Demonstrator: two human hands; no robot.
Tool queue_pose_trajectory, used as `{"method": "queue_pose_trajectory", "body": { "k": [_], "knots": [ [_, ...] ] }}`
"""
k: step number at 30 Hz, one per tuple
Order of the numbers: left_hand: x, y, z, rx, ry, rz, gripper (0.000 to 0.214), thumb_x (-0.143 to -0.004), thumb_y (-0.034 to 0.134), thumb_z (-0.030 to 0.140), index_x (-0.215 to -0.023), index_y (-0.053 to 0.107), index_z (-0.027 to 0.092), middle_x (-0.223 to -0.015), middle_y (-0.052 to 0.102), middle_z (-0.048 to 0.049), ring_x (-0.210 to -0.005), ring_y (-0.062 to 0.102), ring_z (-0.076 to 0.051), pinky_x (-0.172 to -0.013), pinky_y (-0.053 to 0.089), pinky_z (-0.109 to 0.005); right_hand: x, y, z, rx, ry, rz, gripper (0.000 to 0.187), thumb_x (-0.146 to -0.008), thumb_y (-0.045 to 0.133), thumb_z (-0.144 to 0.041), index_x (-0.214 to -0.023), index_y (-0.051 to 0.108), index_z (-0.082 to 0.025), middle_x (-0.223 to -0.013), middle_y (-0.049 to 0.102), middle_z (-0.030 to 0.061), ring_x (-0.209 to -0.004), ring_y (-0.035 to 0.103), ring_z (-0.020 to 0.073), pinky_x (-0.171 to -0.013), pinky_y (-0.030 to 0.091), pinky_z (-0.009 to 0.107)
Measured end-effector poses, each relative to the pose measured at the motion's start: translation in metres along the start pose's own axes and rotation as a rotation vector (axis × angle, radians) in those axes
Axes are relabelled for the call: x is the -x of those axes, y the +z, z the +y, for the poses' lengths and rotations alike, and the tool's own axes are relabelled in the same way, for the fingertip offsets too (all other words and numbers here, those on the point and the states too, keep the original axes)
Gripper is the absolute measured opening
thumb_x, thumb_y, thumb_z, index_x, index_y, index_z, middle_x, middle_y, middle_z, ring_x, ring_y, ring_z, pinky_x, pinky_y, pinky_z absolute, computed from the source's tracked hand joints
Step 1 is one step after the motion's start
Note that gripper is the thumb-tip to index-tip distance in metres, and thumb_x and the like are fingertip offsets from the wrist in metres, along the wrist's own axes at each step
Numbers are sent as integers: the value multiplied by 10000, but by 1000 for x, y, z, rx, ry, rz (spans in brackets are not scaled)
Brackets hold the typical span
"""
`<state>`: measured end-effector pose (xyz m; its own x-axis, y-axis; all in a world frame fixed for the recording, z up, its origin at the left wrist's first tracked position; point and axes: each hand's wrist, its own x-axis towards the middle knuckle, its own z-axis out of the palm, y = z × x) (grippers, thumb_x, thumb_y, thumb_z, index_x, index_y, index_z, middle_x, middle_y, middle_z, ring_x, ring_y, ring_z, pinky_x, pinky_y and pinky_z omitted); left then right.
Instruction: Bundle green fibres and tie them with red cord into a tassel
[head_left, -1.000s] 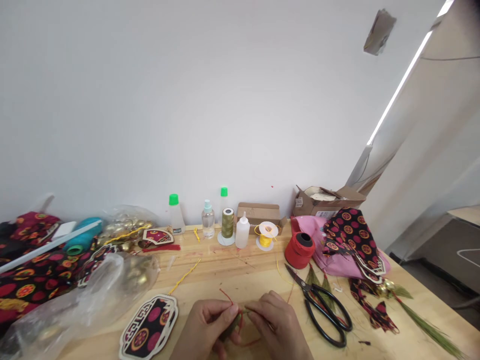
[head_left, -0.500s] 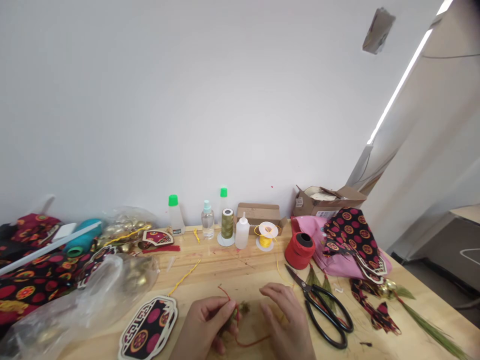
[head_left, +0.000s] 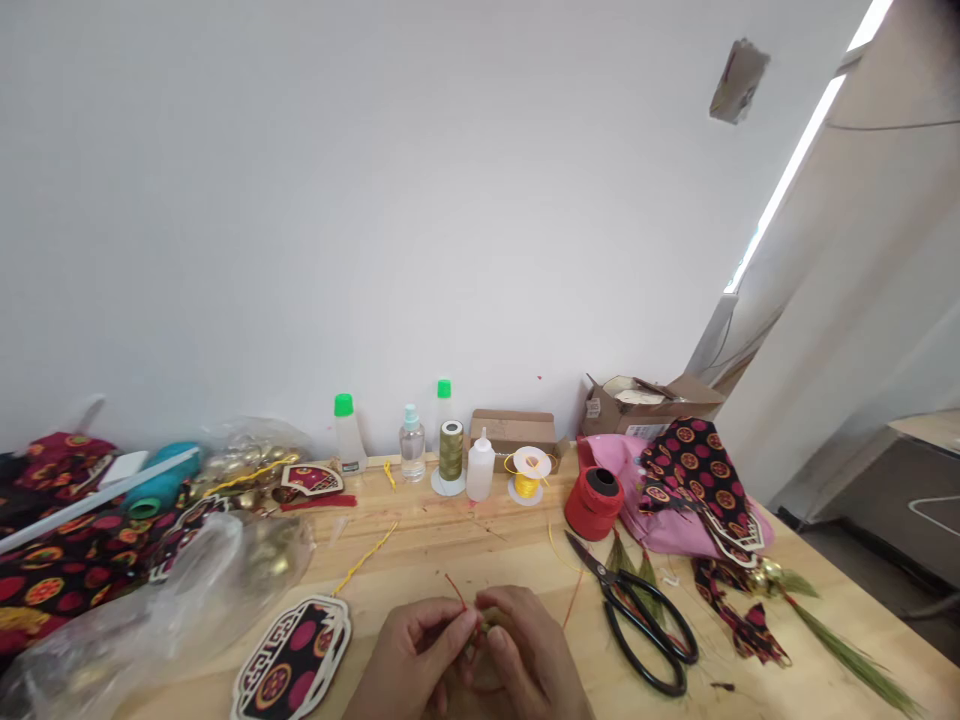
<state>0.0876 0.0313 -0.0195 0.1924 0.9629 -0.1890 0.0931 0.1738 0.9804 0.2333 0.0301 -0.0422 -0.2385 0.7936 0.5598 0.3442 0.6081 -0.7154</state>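
left grip (head_left: 414, 652) pinched, right grip (head_left: 531, 648) curled close beside it

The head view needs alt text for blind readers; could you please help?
Left hand pinches red cord beside the right hand at a wooden table; scissors lie to the right, a patterned plaque left, bottles and spools behind.

Bright, soft light; 1 glaring strip (head_left: 788, 180); right edge perhaps blurred.

The left hand (head_left: 416, 650) pinches a red cord (head_left: 456, 590) between thumb and fingers. The right hand (head_left: 534, 650) is curled inward just beside it. Black-handled scissors (head_left: 610, 579) lie on the desk (head_left: 457, 545), right of the hands, tips near the red spool (head_left: 591, 508). A patterned pendant (head_left: 298, 658) with a yellow cord (head_left: 365, 558) lies left.
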Motion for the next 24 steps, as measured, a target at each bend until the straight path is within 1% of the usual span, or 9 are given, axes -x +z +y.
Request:
{"method": "queue_pose_trajectory", "body": {
  "k": [4,7,9,11,13,17,21,22,24],
  "knots": [
    [-2,-1,-9,-71,38,-1,336,-716,489,423,-638,635,131,-459,474,39,-349,391,-52,-316,307,-146,0,3,4,72,0,-140,212,-823,385,-235,-850,587,-177,-654,603,48,-612,549,139,-558,433,209],
    [-1,-4,-10,-167,111,50,331,-729,477,401,-608,646,144,-576,540,-2,-393,445,-71,-313,320,-157,2,5,9,164,-69,-121,231,-827,373,-221,-791,594,-167,-596,567,44,-562,522,131,-503,396,195],
    [1,-5,-7,-223,182,89,315,-734,481,370,-578,653,157,-730,599,-46,-544,539,-118,-391,388,-169,4,7,10,215,-106,-124,261,-833,357,-214,-718,587,-166,-556,524,30,-516,490,118,-461,356,189],
    [3,-5,-4,-266,238,109,311,-738,485,332,-528,649,171,-803,629,-68,-765,569,-178,-556,443,-192,6,9,9,234,-123,-154,290,-840,342,-214,-669,571,-166,-539,485,15,-479,453,104,-431,318,188],
    [4,-5,-3,-286,265,102,327,-743,483,302,-478,634,184,-735,651,-74,-925,530,-212,-682,435,-216,7,8,6,220,-128,-197,306,-848,330,-223,-656,561,-164,-535,455,4,-461,423,93,-417,293,189],
    [3,-4,-5,-236,294,64,352,-750,475,270,-435,617,200,-556,641,-70,-1042,462,-212,-726,420,-228,5,4,3,178,-125,-245,315,-850,324,-229,-650,557,-155,-542,438,1,-468,410,90,-422,283,190],
    [0,-2,-7,-130,268,80,349,-725,505,284,-403,602,190,-537,626,-67,-1010,475,-210,-709,418,-222,3,0,3,161,-128,-244,313,-840,335,-222,-647,571,-151,-534,449,7,-474,422,97,-429,296,192],
    [-1,-1,-8,-97,244,85,342,-715,513,303,-406,600,184,-538,616,-60,-934,514,-207,-653,426,-215,3,0,4,145,-121,-228,302,-835,341,-215,-658,577,-151,-535,460,10,-484,435,102,-441,309,191],
    [-1,1,-8,-57,176,92,343,-698,518,350,-419,597,168,-495,565,-28,-655,553,-165,-494,399,-200,4,0,4,107,-78,-179,257,-821,366,-198,-710,593,-149,-552,493,19,-514,466,111,-472,340,189]
  ]
}}
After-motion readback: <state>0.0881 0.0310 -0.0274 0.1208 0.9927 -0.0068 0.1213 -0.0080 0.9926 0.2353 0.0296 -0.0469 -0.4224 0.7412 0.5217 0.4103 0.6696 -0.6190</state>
